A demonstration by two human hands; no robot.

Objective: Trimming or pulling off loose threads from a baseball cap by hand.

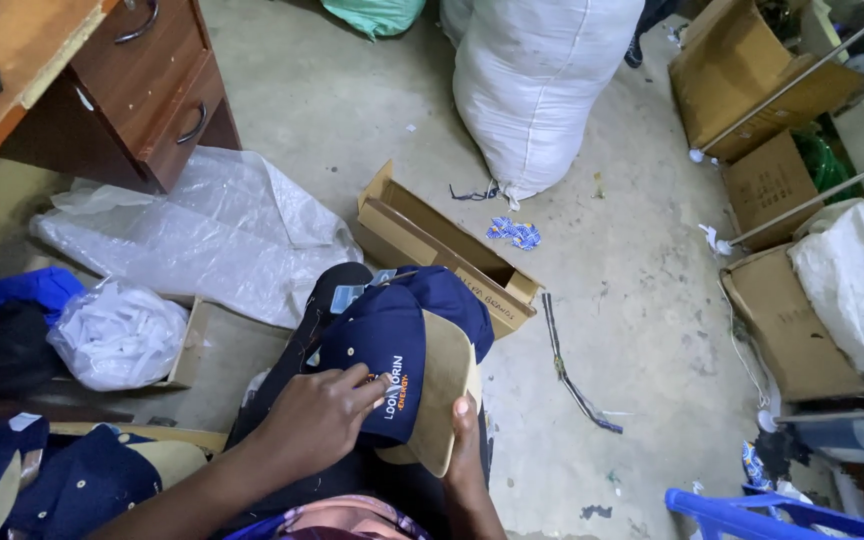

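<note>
I hold a navy blue cap [392,330] with a tan brim [442,385] over my lap, its front panel bearing light and orange lettering. My left hand [317,420] lies on the front panel, fingertips pressed beside the lettering. Reaching up from below, my right hand [464,445] grips the edge of the brim, with only the fingers and wrist showing. Several more navy caps with tan brims [82,480] lie in a heap at the lower left.
An open long cardboard box [442,250] lies on the concrete floor ahead. A big white sack [542,80] stands behind it. Wooden desk with drawers [142,80] at upper left, clear plastic sheet [202,230], white bag [117,335], stacked cartons [792,320] right, blue plastic seat [752,510].
</note>
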